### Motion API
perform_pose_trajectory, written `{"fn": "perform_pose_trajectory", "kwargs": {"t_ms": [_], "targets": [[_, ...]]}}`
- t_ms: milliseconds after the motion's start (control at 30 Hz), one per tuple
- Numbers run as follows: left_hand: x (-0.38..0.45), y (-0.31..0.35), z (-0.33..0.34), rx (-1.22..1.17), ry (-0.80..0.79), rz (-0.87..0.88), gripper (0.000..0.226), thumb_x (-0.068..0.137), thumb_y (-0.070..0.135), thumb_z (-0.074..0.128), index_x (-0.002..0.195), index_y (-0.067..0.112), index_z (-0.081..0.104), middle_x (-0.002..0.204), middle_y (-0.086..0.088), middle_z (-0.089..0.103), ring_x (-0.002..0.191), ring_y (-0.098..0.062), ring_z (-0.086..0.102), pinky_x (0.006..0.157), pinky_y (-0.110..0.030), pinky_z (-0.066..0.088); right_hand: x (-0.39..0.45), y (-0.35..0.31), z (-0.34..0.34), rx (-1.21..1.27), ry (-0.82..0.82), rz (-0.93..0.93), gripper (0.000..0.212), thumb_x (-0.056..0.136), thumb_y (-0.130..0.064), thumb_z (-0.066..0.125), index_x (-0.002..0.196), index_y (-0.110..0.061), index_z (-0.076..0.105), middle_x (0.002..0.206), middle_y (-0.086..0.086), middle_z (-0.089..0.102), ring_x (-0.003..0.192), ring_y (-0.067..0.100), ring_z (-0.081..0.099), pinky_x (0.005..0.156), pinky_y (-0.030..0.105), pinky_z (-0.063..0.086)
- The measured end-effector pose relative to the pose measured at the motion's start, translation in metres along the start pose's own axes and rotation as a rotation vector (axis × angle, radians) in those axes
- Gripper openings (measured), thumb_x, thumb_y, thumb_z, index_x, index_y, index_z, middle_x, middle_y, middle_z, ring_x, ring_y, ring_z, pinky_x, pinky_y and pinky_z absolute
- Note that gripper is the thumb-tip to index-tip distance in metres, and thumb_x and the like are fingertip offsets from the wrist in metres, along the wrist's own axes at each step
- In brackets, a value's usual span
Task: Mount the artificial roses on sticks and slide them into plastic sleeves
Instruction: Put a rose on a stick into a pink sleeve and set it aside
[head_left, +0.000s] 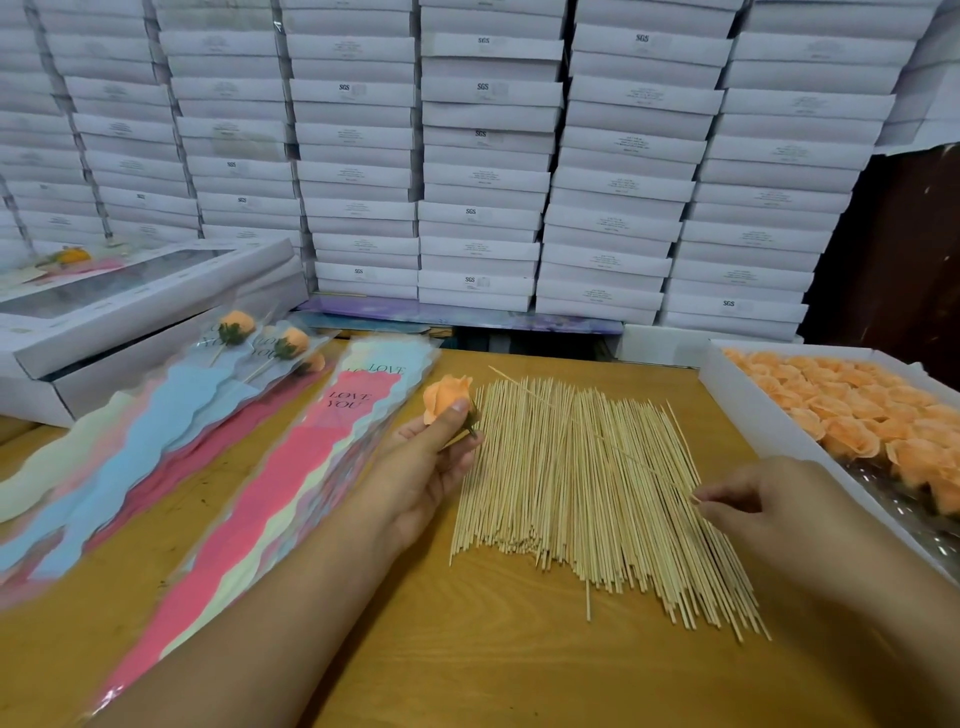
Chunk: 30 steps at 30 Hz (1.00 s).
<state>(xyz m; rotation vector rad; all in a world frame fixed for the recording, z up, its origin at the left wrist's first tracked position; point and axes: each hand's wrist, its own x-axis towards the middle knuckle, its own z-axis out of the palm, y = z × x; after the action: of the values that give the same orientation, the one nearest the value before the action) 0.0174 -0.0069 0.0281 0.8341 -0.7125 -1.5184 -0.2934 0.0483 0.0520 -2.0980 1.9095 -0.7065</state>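
My left hand (434, 462) holds a peach artificial rose (445, 396) by its green base, just left of a wide pile of thin wooden sticks (587, 499) on the table. My right hand (753, 506) pinches the near end of one stick (582, 423), which lies slanted across the pile, its tip pointing toward the far left. A stack of empty plastic sleeves (291, 467) printed "LOVE YOU" lies left of my left hand. Further left lie finished sleeves (171, 410) with roses on sticks inside.
A white box (727, 384) full of peach roses (857, 415) stands at the right table edge. Flat white boxes (483, 171) are stacked high behind the wooden table (467, 649). A windowed white box (130, 296) sits at the far left.
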Motion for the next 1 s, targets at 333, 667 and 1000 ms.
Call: {"fn": "perform_pose_trajectory", "kwargs": {"t_ms": [333, 667, 1000], "targets": [[0.0006, 0.0060, 0.0001, -0.170, -0.030, -0.015, 0.026, 0.074, 0.020, 0.074, 0.095, 0.004, 0.071, 0.085, -0.015, 0.076, 0.066, -0.013, 0.074, 0.066, -0.022, 0.060, 0.0006, 0.0024, 0.0060, -0.062, -0.073, 0.004, 0.017, 0.093, -0.019, 0.067, 0.106, -0.027, 0.076, 0.107, -0.018, 0.071, 0.078, -0.013, 0.052, 0.074, 0.010, 0.040], [0.0017, 0.0087, 0.0003, -0.245, 0.032, 0.019, 0.036, 0.072, 0.020, 0.075, 0.104, 0.003, 0.068, 0.084, -0.012, 0.077, 0.069, -0.015, 0.075, 0.059, -0.023, 0.061, -0.0027, 0.0027, 0.0050, -0.088, -0.096, 0.013, 0.015, 0.092, -0.018, 0.068, 0.099, -0.028, 0.078, 0.101, -0.027, 0.069, 0.079, 0.007, 0.069, 0.078, 0.027, 0.056], [0.0013, 0.0089, 0.0012, -0.241, 0.041, 0.027, 0.034, 0.073, 0.021, 0.074, 0.101, 0.003, 0.068, 0.084, -0.014, 0.077, 0.069, -0.014, 0.075, 0.061, -0.022, 0.061, -0.0012, 0.0049, 0.0061, -0.080, -0.121, -0.008, 0.014, 0.092, -0.018, 0.070, 0.094, -0.028, 0.079, 0.092, -0.031, 0.067, 0.078, 0.005, 0.069, 0.076, 0.026, 0.057]]}}
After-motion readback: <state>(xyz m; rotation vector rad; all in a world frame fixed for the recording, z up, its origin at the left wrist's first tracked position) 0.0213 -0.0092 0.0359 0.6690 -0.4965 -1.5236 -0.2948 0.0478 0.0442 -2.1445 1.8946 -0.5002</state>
